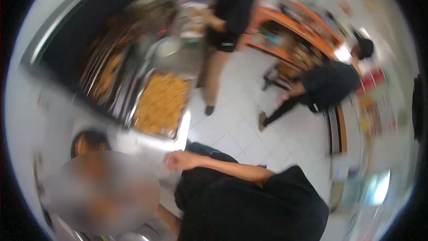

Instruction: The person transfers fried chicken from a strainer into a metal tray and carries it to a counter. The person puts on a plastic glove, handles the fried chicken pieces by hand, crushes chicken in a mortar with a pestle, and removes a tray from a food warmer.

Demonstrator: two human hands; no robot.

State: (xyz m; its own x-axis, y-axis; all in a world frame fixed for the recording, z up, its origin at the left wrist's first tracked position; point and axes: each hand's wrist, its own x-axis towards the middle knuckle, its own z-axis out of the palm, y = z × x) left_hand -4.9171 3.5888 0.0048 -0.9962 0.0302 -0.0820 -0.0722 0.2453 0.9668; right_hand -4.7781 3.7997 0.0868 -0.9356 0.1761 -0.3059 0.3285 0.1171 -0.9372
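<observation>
My right hand (177, 160) hangs in front of me over the near end of the steel counter (142, 147), its fingers loosely bent and nothing visible in them. Closest to it is a rectangular metal tray (184, 127) filled with golden-orange pieces of food (161, 103), too blurred to name. My left forearm runs into a grey blurred patch at the lower left, which hides that hand and whatever it may touch. A dark rounded shape (91, 142), like a head of hair, shows above the patch.
Beyond the tray, a person in black (236, 11) stands at the counter. Another person in a black cap (332, 85) bends forward on the right. Orange shelves (294, 24) hold assorted goods. Long narrow metal trays (104, 73) lie behind the counter. Pale tiles (236, 131) cover the floor.
</observation>
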